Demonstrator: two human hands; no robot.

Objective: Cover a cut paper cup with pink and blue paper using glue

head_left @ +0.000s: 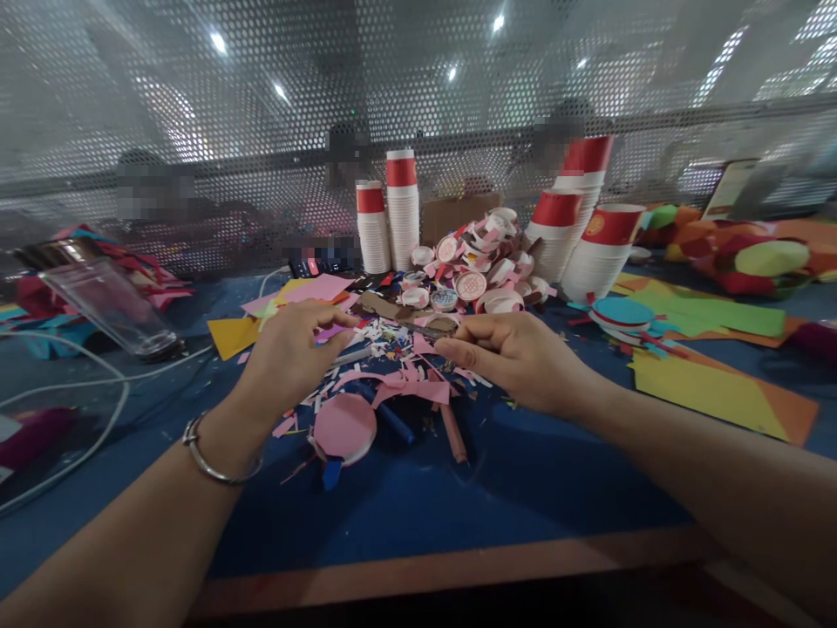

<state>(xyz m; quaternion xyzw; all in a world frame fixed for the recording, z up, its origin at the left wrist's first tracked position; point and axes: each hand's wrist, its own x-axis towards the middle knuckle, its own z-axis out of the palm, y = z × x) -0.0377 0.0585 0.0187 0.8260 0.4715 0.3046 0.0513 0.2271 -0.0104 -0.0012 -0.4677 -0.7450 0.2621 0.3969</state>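
My left hand hovers over the paper scraps, thumb and fingers apart, with nothing visible between them. Close to its fingertips lies a piece of purple paper. My right hand pinches a thin, dark, blade-like tool that points left; its exact kind is not clear. Below the hands lie a pink paper disc with a blue tab, a curved pink paper strip, a blue stick-like thing and a brownish-pink one. Small cut scraps are spread between both hands.
Behind the hands rises a heap of cut cup bottoms. Stacked paper cups stand behind it, with more stacks to the right. A clear bottle leans at left near a white cable. Yellow paper lies right.
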